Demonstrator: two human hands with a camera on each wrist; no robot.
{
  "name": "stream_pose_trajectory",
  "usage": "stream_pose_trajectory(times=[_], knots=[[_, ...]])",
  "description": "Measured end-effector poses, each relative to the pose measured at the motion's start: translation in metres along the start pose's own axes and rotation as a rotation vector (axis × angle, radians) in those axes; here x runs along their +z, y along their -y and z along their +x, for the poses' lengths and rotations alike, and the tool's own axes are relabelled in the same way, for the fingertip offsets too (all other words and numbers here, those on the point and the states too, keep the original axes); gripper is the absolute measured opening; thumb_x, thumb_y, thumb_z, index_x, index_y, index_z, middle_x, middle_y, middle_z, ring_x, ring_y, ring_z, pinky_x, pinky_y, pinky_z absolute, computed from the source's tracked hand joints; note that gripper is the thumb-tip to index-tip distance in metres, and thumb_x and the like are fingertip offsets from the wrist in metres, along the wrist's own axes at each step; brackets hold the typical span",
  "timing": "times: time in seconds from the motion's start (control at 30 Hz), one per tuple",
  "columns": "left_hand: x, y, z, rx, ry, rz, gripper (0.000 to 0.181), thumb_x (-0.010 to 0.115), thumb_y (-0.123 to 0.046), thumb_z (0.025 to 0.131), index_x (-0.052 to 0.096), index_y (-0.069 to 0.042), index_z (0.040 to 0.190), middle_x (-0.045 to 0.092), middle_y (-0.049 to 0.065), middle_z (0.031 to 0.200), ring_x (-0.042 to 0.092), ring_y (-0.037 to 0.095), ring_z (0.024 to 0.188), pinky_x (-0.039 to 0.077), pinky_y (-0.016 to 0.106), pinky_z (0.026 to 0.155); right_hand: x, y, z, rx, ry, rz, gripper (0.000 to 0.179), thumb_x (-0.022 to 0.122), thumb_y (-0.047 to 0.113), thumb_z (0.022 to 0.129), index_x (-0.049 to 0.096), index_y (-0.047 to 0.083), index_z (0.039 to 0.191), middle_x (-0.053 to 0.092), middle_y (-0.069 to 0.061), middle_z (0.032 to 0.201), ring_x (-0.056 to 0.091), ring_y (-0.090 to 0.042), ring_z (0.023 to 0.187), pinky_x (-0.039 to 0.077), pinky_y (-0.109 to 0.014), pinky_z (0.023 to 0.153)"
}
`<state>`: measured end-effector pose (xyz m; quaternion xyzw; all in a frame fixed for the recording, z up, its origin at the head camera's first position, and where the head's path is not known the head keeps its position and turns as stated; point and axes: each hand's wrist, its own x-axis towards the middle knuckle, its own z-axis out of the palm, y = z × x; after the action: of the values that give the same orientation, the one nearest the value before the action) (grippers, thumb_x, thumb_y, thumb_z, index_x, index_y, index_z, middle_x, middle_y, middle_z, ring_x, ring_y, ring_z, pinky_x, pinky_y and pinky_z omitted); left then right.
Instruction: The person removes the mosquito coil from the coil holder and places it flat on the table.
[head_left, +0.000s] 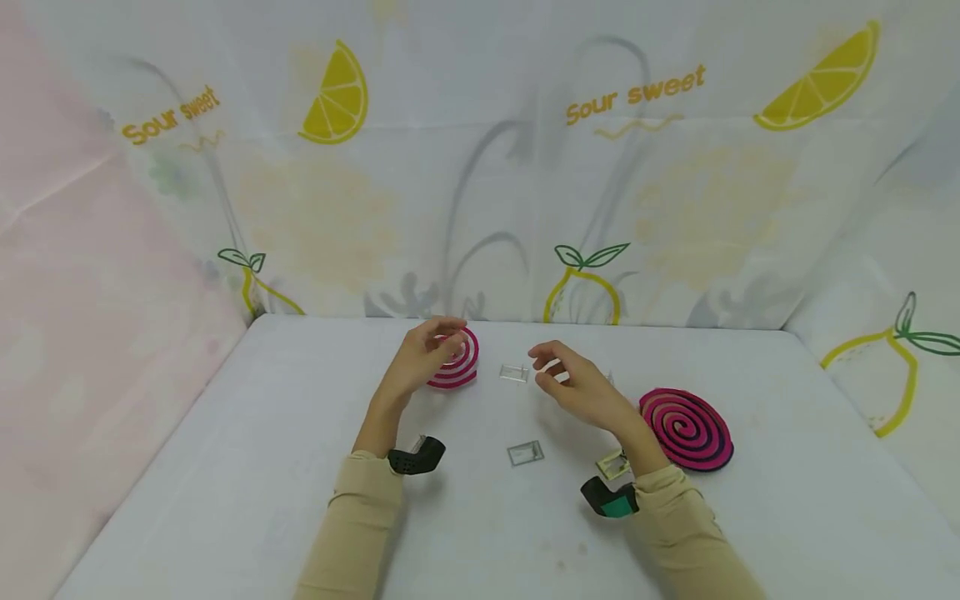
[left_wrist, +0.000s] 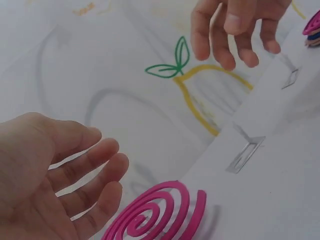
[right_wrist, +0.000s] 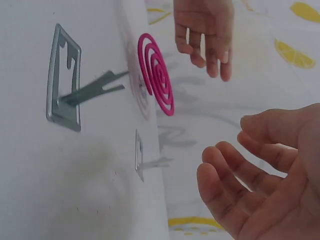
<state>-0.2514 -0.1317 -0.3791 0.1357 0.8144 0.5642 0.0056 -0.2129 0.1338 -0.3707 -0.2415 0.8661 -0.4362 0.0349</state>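
At the back of the table, a single pink mosquito coil point(head_left: 470, 354) appears raised off the surface, its support mostly hidden. My left hand point(head_left: 422, 354) hovers beside it with loosely bent fingers and holds nothing; the left wrist view shows a gap between fingers and coil. Over the table to the right, my right hand point(head_left: 585, 387) is also empty, fingers relaxed. Between the hands lies a small metal coil stand point(head_left: 514, 373). Nearer the front is another coil stand point(right_wrist: 64, 80), its forked prong bent upward. A yellowish stand point(head_left: 612, 465) sits partly behind the right wrist.
A round stack of pink and dark coils point(head_left: 686, 429) lies right of the right forearm. One more small upright prong point(head_left: 610, 378) shows just behind the right hand. A printed lemon cloth point(head_left: 465, 208) hangs along the table's back edge.
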Motion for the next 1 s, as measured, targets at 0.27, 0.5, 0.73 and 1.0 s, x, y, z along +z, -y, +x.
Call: stream_pose_trajectory(times=[0.27, 0.5, 0.73, 1.0], knots=[[-0.024, 0.013, -0.005, -0.05, -0.148, 0.051, 0.029, 0.056, -0.022, 0.095, 0.059, -0.012, 0.122, 0.06, 0.011, 0.118, 0.053, 0.022, 0.103, 0.044, 0.028, 0.082, 0.029, 0.012, 0.02, 0.024, 0.031, 0.149, 0.037, 0.054, 0.013, 0.095, 0.044, 0.011, 0.131, 0.051, -0.018, 0.124, 0.053, -0.027, 0.116, 0.046, -0.043, 0.095], [-0.026, 0.026, -0.007, -0.104, -0.265, 0.04, 0.027, 0.053, -0.019, 0.096, 0.06, -0.009, 0.12, 0.06, 0.011, 0.121, 0.054, 0.025, 0.105, 0.046, 0.027, 0.078, 0.052, 0.02, 0.037, 0.108, 0.062, 0.32, 0.049, 0.052, 0.013, 0.096, 0.037, 0.01, 0.142, 0.041, -0.016, 0.142, 0.041, -0.032, 0.133, 0.04, -0.049, 0.104], [-0.025, 0.033, -0.008, -0.182, -0.346, 0.043, 0.028, 0.053, -0.016, 0.094, 0.06, -0.01, 0.121, 0.053, 0.012, 0.124, 0.052, 0.027, 0.112, 0.046, 0.036, 0.089, 0.076, 0.023, 0.056, 0.227, -0.05, 0.343, 0.055, 0.055, 0.016, 0.094, 0.034, 0.014, 0.145, 0.031, -0.011, 0.149, 0.027, -0.032, 0.14, 0.035, -0.053, 0.107], [-0.026, 0.041, -0.006, -0.311, -0.263, 0.016, 0.049, 0.054, -0.018, 0.094, 0.041, -0.011, 0.14, 0.041, 0.015, 0.138, 0.044, 0.032, 0.126, 0.044, 0.045, 0.1, 0.095, 0.022, 0.072, 0.326, -0.129, 0.427, 0.068, 0.056, 0.014, 0.091, 0.021, 0.012, 0.149, 0.021, -0.018, 0.15, 0.027, -0.035, 0.14, 0.032, -0.052, 0.11]])
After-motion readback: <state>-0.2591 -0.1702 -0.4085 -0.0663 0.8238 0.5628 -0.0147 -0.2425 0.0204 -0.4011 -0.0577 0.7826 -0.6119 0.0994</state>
